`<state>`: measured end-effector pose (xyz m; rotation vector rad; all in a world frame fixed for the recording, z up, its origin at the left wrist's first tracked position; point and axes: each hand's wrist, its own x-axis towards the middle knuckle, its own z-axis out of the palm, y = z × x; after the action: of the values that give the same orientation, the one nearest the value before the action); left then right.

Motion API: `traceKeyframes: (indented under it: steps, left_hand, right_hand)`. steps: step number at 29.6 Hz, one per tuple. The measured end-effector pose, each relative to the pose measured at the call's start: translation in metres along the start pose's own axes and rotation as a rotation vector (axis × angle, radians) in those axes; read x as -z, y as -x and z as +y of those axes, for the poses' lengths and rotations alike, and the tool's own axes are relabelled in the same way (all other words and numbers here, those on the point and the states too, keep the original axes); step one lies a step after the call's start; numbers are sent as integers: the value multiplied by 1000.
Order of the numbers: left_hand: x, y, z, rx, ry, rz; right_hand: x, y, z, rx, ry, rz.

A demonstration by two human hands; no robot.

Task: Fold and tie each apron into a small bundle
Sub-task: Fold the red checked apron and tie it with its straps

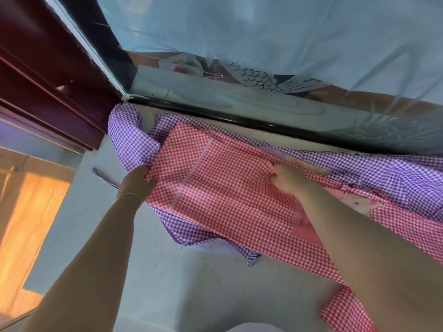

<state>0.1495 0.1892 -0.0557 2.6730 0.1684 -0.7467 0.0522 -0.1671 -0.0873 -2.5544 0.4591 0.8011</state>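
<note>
A red-and-white checked apron point(223, 200) lies spread over a purple-and-white checked apron point(374, 173) on a pale floor. Its upper part is folded over, with a stitched hem running down the fold. My left hand point(136, 182) grips the red apron's left edge. My right hand point(290, 179) pinches a bunch of the red cloth near its middle. A pink cartoon pocket point(354, 202) shows beside my right forearm, which hides part of the red apron.
A glass panel with a fish pattern point(263, 80) and a black base rail point(239, 121) runs behind the aprons. A dark red door frame point(48, 80) stands at the left. Bare pale floor point(191, 283) lies in front.
</note>
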Motion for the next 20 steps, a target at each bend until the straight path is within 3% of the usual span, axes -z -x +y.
traceKeyframes:
  steps: [3, 9, 11, 15, 17, 20]
  left_hand:
    - [-2, -6, 2, 7, 11, 46]
    - [-2, -22, 41, -60, 222, 8]
    - [0, -25, 41, -67, 94, -111]
    - [8, -20, 4, -8, -300, -476]
    - [12, -14, -22, 65, -205, -539]
    - [9, -1, -43, 90, 153, -657]
  right_hand:
    - [7, 0, -4, -56, 120, 322]
    - [-4, 1, 0, 10, 37, 327]
    - [-3, 3, 2, 11, 14, 251]
    - [3, 7, 5, -15, -60, -203]
    - [-1, 8, 4, 4, -119, -293]
    - [-11, 12, 3, 109, -85, -105]
